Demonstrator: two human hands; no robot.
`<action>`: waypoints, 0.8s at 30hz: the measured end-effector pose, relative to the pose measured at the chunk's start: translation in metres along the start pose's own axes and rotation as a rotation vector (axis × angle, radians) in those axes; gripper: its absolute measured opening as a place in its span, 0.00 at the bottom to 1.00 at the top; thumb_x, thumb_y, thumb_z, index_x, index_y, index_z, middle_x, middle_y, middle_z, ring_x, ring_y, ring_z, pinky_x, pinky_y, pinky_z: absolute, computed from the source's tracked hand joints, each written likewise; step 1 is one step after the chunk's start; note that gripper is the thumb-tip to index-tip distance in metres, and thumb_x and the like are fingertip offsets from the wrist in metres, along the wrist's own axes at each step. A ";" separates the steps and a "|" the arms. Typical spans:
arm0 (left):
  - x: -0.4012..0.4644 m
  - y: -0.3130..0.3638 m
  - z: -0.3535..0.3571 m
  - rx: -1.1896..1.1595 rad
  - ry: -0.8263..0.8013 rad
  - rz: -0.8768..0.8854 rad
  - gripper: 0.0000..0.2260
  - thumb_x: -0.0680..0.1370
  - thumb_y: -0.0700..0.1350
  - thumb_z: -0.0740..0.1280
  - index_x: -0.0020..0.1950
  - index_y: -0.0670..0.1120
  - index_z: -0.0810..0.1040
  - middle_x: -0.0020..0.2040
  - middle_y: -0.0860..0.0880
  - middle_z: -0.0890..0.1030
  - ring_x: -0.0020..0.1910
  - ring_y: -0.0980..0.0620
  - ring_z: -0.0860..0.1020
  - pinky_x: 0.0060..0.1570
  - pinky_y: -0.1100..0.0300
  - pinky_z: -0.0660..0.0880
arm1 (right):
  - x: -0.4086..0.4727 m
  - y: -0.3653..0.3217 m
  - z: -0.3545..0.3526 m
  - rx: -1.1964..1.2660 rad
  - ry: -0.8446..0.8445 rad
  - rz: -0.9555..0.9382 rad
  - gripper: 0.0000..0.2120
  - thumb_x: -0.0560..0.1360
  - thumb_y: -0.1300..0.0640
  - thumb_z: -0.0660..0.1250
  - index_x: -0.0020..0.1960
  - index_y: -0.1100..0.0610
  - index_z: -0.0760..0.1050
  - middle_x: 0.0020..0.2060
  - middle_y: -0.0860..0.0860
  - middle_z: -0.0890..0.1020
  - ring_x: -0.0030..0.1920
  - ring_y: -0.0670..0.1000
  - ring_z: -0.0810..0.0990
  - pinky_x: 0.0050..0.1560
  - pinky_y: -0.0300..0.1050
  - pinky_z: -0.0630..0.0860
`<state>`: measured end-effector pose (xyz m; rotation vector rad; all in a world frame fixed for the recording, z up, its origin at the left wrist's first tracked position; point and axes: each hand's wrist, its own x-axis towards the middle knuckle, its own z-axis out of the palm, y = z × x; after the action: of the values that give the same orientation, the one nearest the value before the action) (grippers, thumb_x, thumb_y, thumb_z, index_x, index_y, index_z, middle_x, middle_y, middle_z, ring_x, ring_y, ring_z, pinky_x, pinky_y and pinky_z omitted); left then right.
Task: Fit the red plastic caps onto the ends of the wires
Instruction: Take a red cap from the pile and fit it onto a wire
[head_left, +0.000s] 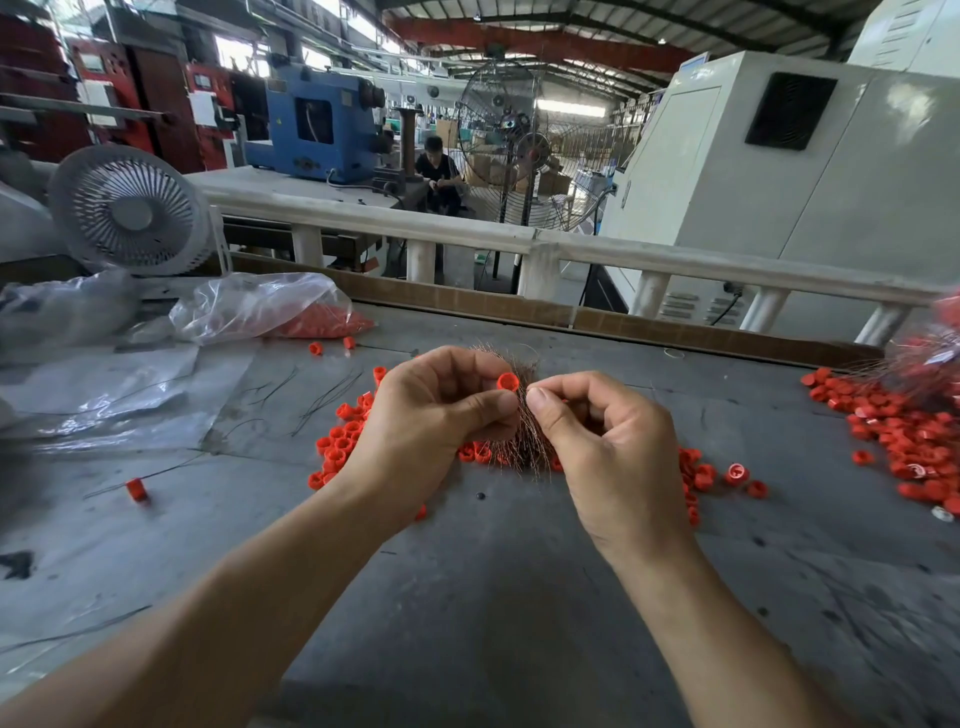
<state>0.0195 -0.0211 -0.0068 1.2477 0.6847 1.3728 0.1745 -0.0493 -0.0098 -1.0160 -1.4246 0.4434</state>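
Desk fan (130, 208) far left, plastic bag of caps (270, 312) beside it. Left hand (431, 415) pinches a red cap (508, 382) and clutches the copper wire bundle (527, 436). Right hand (608, 441) pinches, apparently, one strand. Loose caps (343, 441) lie beneath; capped pile (914, 436) right.

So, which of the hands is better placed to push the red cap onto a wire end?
The left hand. It already pinches the red cap right beside the copper wire bundle, while the right hand pinches the wires, probably steadying them.
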 end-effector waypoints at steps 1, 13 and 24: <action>0.000 0.000 0.000 0.002 -0.001 0.003 0.12 0.67 0.37 0.74 0.50 0.40 0.81 0.40 0.44 0.83 0.39 0.49 0.83 0.43 0.58 0.83 | 0.000 -0.001 0.000 0.001 -0.009 0.004 0.07 0.77 0.59 0.74 0.42 0.49 0.84 0.34 0.49 0.84 0.33 0.46 0.80 0.34 0.34 0.75; -0.002 0.001 0.001 -0.012 -0.023 -0.002 0.08 0.75 0.29 0.70 0.53 0.36 0.80 0.42 0.43 0.86 0.42 0.48 0.86 0.44 0.58 0.83 | 0.000 0.002 0.000 -0.017 -0.012 0.037 0.07 0.78 0.58 0.73 0.42 0.49 0.84 0.35 0.47 0.85 0.35 0.47 0.82 0.37 0.38 0.77; -0.001 0.000 0.001 0.020 0.020 0.002 0.07 0.75 0.31 0.71 0.52 0.37 0.82 0.42 0.43 0.86 0.42 0.48 0.85 0.45 0.57 0.84 | -0.001 0.002 0.000 -0.015 -0.037 0.040 0.08 0.78 0.59 0.73 0.41 0.50 0.83 0.31 0.46 0.83 0.31 0.40 0.76 0.33 0.32 0.71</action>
<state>0.0202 -0.0225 -0.0065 1.2527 0.7127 1.3845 0.1749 -0.0487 -0.0120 -1.0544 -1.4445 0.4837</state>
